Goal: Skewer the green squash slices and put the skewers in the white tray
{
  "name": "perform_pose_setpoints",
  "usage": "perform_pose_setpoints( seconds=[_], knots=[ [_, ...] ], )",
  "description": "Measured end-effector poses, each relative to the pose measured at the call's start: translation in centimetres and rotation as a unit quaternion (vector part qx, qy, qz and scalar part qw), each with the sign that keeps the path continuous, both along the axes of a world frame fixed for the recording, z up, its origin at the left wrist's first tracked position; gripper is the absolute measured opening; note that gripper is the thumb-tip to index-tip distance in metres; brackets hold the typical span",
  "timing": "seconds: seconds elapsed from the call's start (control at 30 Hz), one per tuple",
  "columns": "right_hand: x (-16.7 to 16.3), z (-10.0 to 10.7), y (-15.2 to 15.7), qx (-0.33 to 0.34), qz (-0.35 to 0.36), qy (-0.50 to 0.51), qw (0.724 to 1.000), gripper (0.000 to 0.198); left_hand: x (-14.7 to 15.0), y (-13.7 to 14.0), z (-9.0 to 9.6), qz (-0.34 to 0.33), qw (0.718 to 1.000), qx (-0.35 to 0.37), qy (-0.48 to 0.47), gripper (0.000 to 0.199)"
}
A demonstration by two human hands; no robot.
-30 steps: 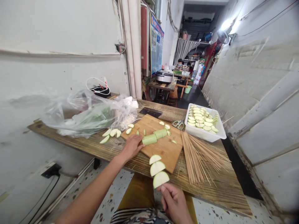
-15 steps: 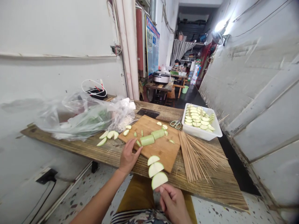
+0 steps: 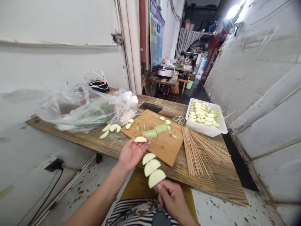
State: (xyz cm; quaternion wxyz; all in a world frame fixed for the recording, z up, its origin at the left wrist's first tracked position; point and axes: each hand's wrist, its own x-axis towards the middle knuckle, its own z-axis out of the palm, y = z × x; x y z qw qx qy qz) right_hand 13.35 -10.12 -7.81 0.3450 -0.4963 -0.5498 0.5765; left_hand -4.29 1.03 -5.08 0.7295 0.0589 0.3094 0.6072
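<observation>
Palm up, my left hand (image 3: 133,153) carries a half-round zucchini slice (image 3: 140,139) on its fingers, over the near left edge of the wooden cutting board (image 3: 162,150). Low in the middle, my right hand (image 3: 170,194) pinches the end of a skewer threaded with three pale zucchini slices (image 3: 152,168); the stick itself is mostly hidden behind them. On the board rests a cut length of green zucchini (image 3: 150,134), parted into sections, with small slices around it. Several loose slices (image 3: 113,127) lie on the table left of the board.
Bamboo skewers (image 3: 197,153) are fanned out right of the board. Behind them stands a white tub (image 3: 211,131) of skewered slices, with green-handled scissors (image 3: 179,119) beside it. A clear plastic bag (image 3: 87,110) covers the table's left part. Further back, a person sits at another table.
My left hand has lifted a slice off the board and turned palm up with it. My right hand has brought the skewered slices slightly left, tilting them. The view has shifted a little.
</observation>
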Motion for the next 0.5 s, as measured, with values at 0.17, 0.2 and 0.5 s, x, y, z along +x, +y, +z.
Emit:
perform_pose_setpoints(
  seconds=[0.17,0.2,0.5],
  knots=[
    [0.1,0.1,-0.2,-0.001,0.002,-0.006,1.0,0.055,0.5,-0.9,0.5,-0.023,1.0,-0.009,-0.02,0.033],
    [0.1,0.2,-0.2,-0.004,0.001,-0.007,1.0,0.055,0.6,-1.1,0.6,-0.025,0.999,-0.008,-0.024,0.035],
    [0.1,0.3,-0.4,-0.01,-0.01,-0.008,1.0,0.054,1.7,-1.7,0.9,-0.014,1.0,0.006,0.026,0.032]
  ],
)
